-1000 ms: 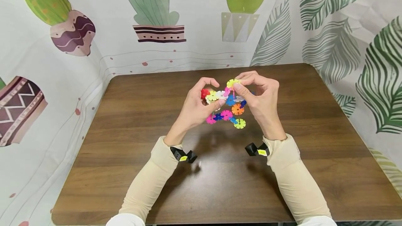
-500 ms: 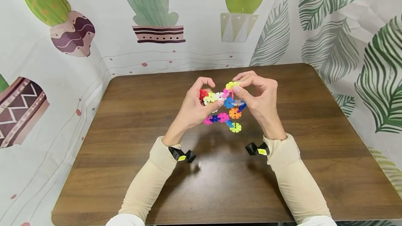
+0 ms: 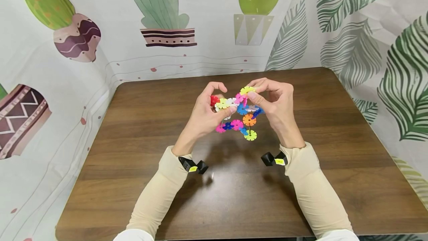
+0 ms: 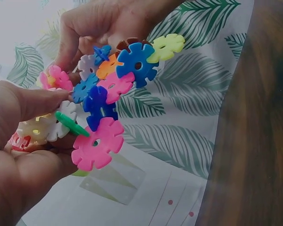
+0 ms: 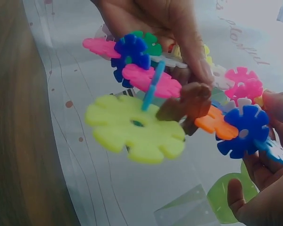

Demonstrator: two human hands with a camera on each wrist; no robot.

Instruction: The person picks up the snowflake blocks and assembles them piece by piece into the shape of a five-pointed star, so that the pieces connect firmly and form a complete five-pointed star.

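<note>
Both hands hold up a linked chain of colourful snowflake discs above the table. My left hand (image 3: 205,112) pinches its left side, at the white and yellow discs, the thumb lying over them. A red disc (image 3: 214,100) shows inside that hand's curve. At the upper right, my right hand (image 3: 279,101) pinches a yellow disc (image 3: 246,90) between thumb and fingers, right by a pink disc. Below hang an orange disc (image 3: 249,119), a magenta disc (image 3: 237,125) and a lime disc (image 5: 137,127). A brown disc (image 5: 188,103) shows in the right wrist view.
A brown wooden table (image 3: 133,181) lies under the hands. Behind and beside it hangs a white cloth (image 3: 214,18) printed with cacti and leaves. Each wrist wears a small black camera (image 3: 201,166) on a beige sleeve.
Both hands and the disc chain have shifted slightly left. The chain's lower part has dropped a little in view. Both grips stay the same.
</note>
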